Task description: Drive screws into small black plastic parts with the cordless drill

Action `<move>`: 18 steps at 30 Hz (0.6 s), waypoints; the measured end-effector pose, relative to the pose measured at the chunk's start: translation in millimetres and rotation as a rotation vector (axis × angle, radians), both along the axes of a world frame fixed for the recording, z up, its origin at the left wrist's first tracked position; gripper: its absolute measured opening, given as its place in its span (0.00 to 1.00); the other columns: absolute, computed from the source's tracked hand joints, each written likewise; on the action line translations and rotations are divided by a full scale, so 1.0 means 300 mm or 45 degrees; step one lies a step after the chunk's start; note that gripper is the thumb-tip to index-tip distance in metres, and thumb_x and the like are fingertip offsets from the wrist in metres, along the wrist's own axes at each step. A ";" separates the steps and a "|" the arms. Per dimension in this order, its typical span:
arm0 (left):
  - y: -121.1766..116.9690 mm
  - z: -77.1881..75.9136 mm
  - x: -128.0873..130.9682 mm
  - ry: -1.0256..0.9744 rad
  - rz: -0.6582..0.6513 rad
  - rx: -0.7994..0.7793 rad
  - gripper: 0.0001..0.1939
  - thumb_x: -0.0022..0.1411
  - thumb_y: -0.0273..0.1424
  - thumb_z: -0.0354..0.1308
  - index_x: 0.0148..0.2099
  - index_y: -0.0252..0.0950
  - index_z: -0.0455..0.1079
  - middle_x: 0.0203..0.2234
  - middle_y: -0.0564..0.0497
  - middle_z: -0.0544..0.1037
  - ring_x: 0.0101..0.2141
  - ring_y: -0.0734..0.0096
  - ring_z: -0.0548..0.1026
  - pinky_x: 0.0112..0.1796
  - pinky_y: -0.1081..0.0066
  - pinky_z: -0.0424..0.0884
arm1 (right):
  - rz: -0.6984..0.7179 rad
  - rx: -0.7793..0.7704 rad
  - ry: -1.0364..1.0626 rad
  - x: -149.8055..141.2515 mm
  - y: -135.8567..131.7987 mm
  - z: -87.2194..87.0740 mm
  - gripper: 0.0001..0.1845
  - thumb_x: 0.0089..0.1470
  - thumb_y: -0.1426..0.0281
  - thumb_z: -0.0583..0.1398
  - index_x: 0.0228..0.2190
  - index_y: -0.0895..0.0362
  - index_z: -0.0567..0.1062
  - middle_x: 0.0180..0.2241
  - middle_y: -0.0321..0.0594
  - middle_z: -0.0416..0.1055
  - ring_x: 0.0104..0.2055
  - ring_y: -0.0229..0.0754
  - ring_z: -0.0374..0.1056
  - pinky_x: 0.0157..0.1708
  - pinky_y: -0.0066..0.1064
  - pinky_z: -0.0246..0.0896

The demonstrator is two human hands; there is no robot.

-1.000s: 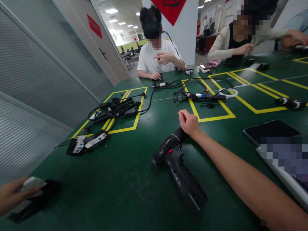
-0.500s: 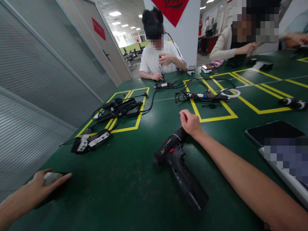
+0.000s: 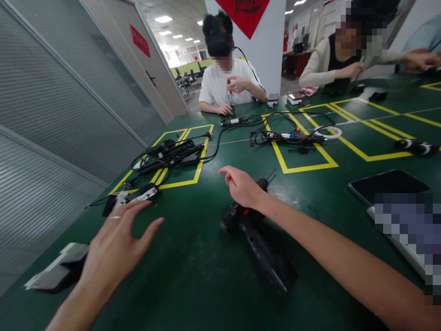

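My left hand (image 3: pixel 119 243) is open above the table, fingers apart and holding nothing; a ring shows on one finger. Close beside its wrist lies a black and white pouch-like thing (image 3: pixel 60 271). Over the body of a black cordless drill (image 3: pixel 268 259) hovers my right hand (image 3: pixel 241 186), its index finger stretched to the left and other fingers loosely curled; nothing shows in it. The drill lies on its side, with a thin bit (image 3: pixel 272 173) pointing away from me. A tiny screw-like piece (image 3: pixel 155 206) lies just beyond my left fingertips.
Black cables and adapters (image 3: pixel 172 156) are heaped in a yellow-taped area at left, with a labelled black piece (image 3: pixel 143 193) before them. A pen-shaped electric tool (image 3: pixel 296 138) lies farther back. A dark tablet (image 3: pixel 389 186) is at right. Co-workers (image 3: pixel 225 73) sit across the table.
My left hand has left the black and white pouch-like thing and moved right and forward, empty. My right hand has moved left from the drill's front, uncovering the bit.
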State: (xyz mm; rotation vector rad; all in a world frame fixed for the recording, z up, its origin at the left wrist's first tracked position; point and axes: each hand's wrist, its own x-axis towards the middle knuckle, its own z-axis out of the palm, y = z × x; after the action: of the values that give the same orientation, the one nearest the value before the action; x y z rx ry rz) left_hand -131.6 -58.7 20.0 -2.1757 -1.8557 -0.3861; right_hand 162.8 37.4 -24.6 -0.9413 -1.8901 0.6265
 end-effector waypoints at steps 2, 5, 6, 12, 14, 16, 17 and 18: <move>0.021 -0.001 0.157 -0.077 -0.270 0.037 0.23 0.61 0.40 0.54 0.57 0.43 0.57 0.55 0.48 0.64 0.57 0.57 0.63 0.58 0.54 0.61 | 0.188 -0.240 0.095 -0.063 -0.028 -0.011 0.24 0.50 0.81 0.48 0.47 0.56 0.69 0.31 0.37 0.69 0.30 0.37 0.65 0.31 0.30 0.60; 0.075 -0.019 0.312 -0.167 -0.564 0.031 0.25 0.59 0.37 0.57 0.58 0.41 0.58 0.56 0.44 0.64 0.58 0.53 0.62 0.57 0.51 0.61 | 0.407 -0.565 0.349 -0.119 -0.047 -0.045 0.30 0.47 0.83 0.50 0.52 0.53 0.64 0.34 0.36 0.69 0.27 0.35 0.65 0.24 0.26 0.60; 0.094 -0.027 0.345 -0.193 -0.634 -0.010 0.24 0.60 0.35 0.56 0.58 0.41 0.59 0.56 0.44 0.65 0.58 0.54 0.62 0.57 0.51 0.62 | 0.466 -0.643 0.439 -0.125 -0.047 -0.054 0.32 0.46 0.83 0.50 0.53 0.53 0.63 0.35 0.36 0.70 0.27 0.35 0.65 0.23 0.26 0.61; 0.164 -0.072 0.419 -0.351 -0.737 -0.120 0.20 0.61 0.30 0.52 0.56 0.39 0.64 0.50 0.44 0.69 0.52 0.60 0.69 0.52 0.58 0.68 | 0.549 -1.030 0.800 -0.086 -0.032 -0.042 0.44 0.45 0.84 0.53 0.62 0.56 0.48 0.37 0.39 0.73 0.30 0.40 0.71 0.31 0.35 0.70; 0.163 -0.080 0.422 -0.369 -0.732 -0.132 0.18 0.62 0.30 0.51 0.55 0.38 0.65 0.50 0.45 0.69 0.51 0.61 0.69 0.52 0.60 0.69 | 0.539 -1.057 0.829 -0.079 -0.034 -0.027 0.45 0.44 0.84 0.53 0.63 0.56 0.48 0.39 0.39 0.73 0.32 0.39 0.72 0.35 0.35 0.70; 0.155 -0.079 0.424 -0.389 -0.720 -0.136 0.17 0.63 0.31 0.51 0.54 0.39 0.66 0.50 0.45 0.70 0.50 0.63 0.70 0.50 0.61 0.70 | 0.565 -1.065 0.817 -0.085 -0.040 -0.015 0.46 0.43 0.85 0.53 0.63 0.57 0.47 0.41 0.40 0.73 0.33 0.38 0.71 0.38 0.35 0.70; 0.151 -0.075 0.423 -0.395 -0.709 -0.136 0.17 0.63 0.32 0.51 0.54 0.39 0.67 0.49 0.46 0.70 0.49 0.63 0.70 0.49 0.62 0.70 | 0.575 -1.060 0.790 -0.089 -0.043 -0.011 0.46 0.43 0.84 0.54 0.63 0.58 0.46 0.41 0.40 0.73 0.34 0.39 0.71 0.39 0.35 0.69; 0.147 -0.068 0.417 -0.395 -0.691 -0.129 0.16 0.63 0.33 0.51 0.53 0.39 0.67 0.49 0.46 0.71 0.48 0.63 0.71 0.48 0.63 0.71 | 0.560 -1.030 0.746 -0.092 -0.044 -0.008 0.46 0.44 0.83 0.55 0.63 0.58 0.46 0.40 0.41 0.72 0.34 0.39 0.71 0.38 0.36 0.69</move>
State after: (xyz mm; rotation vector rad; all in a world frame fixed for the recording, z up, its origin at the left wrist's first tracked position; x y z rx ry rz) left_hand -6.4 -14.5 -0.4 -2.8113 -1.4028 -0.7869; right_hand 135.2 24.3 -27.1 -0.6803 -1.2904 1.8009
